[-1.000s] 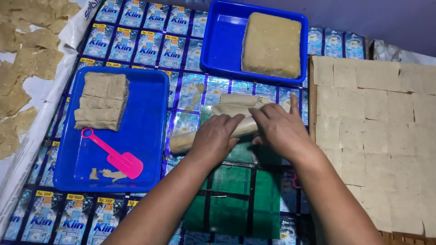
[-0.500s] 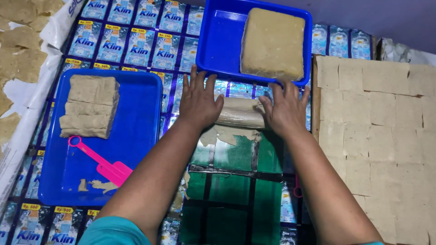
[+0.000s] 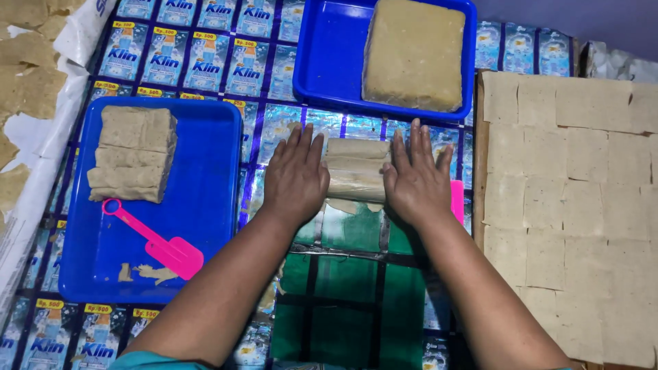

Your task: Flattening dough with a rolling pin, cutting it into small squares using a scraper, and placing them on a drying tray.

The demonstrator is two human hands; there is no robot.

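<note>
Fingers (image 3: 302, 147) of both hands lie flat, released, flanking the dough roll (image 3: 356, 168) between them.

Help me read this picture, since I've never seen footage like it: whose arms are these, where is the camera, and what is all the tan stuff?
The camera sits on a person's head and looks down, so the two bare arms are that person's own. The left hand and right hand lie flat, palms down, on the two ends of a tan roll of dough-like material resting on a shiny printed sheet. Nothing is gripped; the fingers are spread open.

To the left is a blue tray with cut tan blocks and a pink plastic scraper. At the top, a second blue tray holds one big tan slab. On the right lies a board covered with flat pale squares.
</note>
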